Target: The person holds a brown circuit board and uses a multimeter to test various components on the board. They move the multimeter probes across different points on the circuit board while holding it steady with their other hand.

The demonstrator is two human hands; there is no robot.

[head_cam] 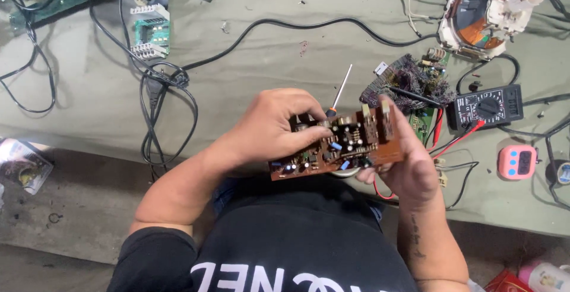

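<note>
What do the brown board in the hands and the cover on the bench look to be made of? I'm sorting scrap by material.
The circuit board, held by the left hand and right hand, looks like matte brown laminate, likely phenolic, studded with plastic and metal parts. The bench cover looks like dull olive woven cloth: it creases and shows stains.

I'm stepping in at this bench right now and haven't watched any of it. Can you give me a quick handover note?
Left hand: grip over the top of the brown circuit board, fingers on its parts.
Right hand: grip on the board's right end.
The board is held up above the cloth-covered bench.
Screwdriver lies just behind it; multimeter with its leads sits to the right.
Done or left: cannot tell from this view.
</note>
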